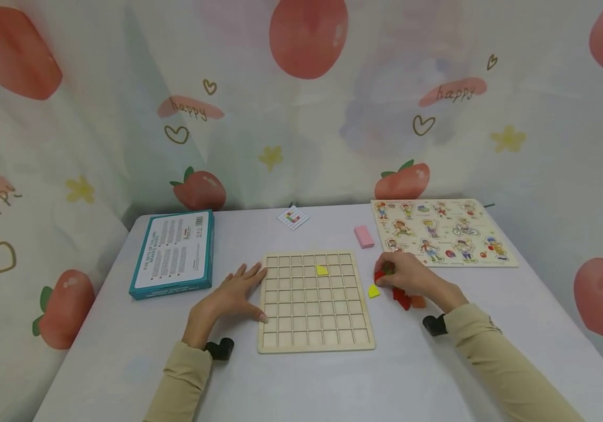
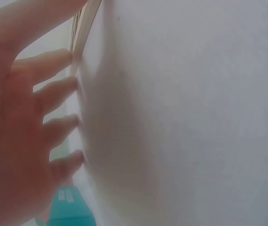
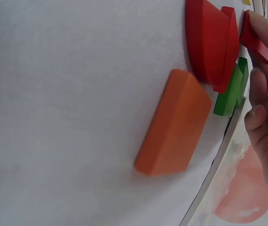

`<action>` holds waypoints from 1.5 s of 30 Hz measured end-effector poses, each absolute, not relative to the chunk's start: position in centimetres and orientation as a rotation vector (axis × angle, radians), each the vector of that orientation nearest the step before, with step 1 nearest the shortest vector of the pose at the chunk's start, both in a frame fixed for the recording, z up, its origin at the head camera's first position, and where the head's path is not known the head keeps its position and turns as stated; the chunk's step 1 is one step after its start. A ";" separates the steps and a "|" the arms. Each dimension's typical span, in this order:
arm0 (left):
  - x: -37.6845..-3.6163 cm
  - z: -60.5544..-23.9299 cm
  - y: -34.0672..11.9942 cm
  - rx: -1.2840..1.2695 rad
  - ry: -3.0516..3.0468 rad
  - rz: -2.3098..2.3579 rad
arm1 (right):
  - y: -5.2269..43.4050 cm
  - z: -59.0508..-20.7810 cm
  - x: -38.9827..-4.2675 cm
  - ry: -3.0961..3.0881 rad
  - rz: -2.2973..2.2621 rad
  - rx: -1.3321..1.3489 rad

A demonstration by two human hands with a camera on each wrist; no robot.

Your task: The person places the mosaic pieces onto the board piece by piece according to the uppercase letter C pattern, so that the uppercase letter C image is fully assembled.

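A wooden grid board (image 1: 314, 328) lies in the middle of the white table. One yellow piece (image 1: 322, 270) sits in a cell near its top. My left hand (image 1: 251, 290) rests flat on the table, fingers straight against the board's left edge (image 2: 82, 28). My right hand (image 1: 386, 274) is just right of the board and pinches a small red piece (image 3: 252, 37). Under and beside that hand lie a green piece (image 3: 230, 94), larger red pieces (image 3: 209, 42), an orange block (image 3: 176, 122) and a yellow piece (image 1: 373, 291).
A teal box (image 1: 175, 252) lies at the left of the table. At the back right is a character peg puzzle (image 1: 444, 231), with a pink block (image 1: 363, 236) beside it. A small printed card (image 1: 293, 217) lies at the back centre. A patterned cloth surrounds the table.
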State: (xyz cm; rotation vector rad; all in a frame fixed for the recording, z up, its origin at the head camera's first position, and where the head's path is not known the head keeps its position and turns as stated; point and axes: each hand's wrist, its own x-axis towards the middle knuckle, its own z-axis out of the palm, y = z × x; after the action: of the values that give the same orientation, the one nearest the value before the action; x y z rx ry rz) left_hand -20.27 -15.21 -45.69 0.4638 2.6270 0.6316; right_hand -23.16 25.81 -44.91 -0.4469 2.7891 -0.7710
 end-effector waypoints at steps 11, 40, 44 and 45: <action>-20.3 -45.6 -15.2 0.452 2.637 0.637 | 25.1 -44.6 -23.5 2.761 -0.961 -0.572; -20.1 -45.5 -15.0 0.450 2.648 0.646 | 19.2 -44.7 -25.2 2.512 -1.192 -0.583; -20.1 -45.5 -14.9 0.448 2.651 0.641 | 18.0 -44.5 -25.4 2.541 -1.150 -0.597; -20.1 -45.5 -14.9 0.445 2.654 0.639 | 17.7 -44.5 -25.5 2.551 -1.141 -0.606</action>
State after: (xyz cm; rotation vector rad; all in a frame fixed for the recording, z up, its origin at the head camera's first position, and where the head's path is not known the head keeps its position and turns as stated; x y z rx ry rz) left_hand -20.10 -14.88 -45.53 0.4448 2.6538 0.6393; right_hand -25.49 17.74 -44.53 -0.6062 2.5510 -1.1414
